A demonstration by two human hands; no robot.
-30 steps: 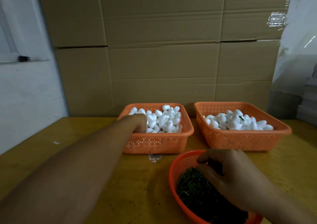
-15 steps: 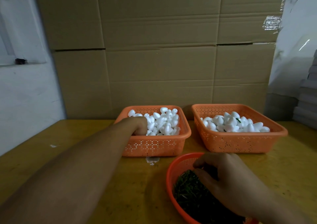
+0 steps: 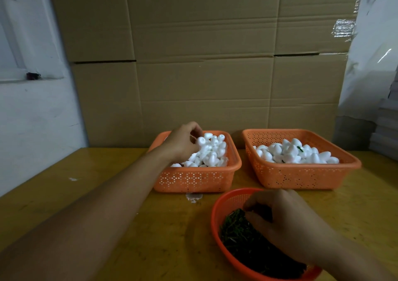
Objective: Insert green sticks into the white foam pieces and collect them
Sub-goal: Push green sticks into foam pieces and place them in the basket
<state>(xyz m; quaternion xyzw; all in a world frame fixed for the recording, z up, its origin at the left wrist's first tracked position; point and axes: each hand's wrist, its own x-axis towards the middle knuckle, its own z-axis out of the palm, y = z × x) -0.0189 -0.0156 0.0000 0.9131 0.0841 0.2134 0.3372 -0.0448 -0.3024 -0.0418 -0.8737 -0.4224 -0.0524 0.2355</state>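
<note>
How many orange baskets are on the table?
3: a square orange plastic basket at centre holding white foam pieces, a second one to its right, and a round orange basket of green sticks nearest the camera.

1. Your left hand (image 3: pixel 183 142) is raised over the left orange basket (image 3: pixel 195 178) and pinches one white foam piece (image 3: pixel 201 141) at the fingertips, above the heap of foam pieces (image 3: pixel 212 154).
2. Your right hand (image 3: pixel 286 222) reaches into the round orange bowl (image 3: pixel 217 211) at the near edge of the bench (image 3: pixel 107 194), fingers curled on the green sticks (image 3: pixel 239 235).
3. The right orange basket (image 3: pixel 301 175) stands just beside the left one, toward the far edge, and holds foam pieces with green bits showing.
4. Cardboard boxes (image 3: pixel 204 65) stand behind both baskets.
</note>
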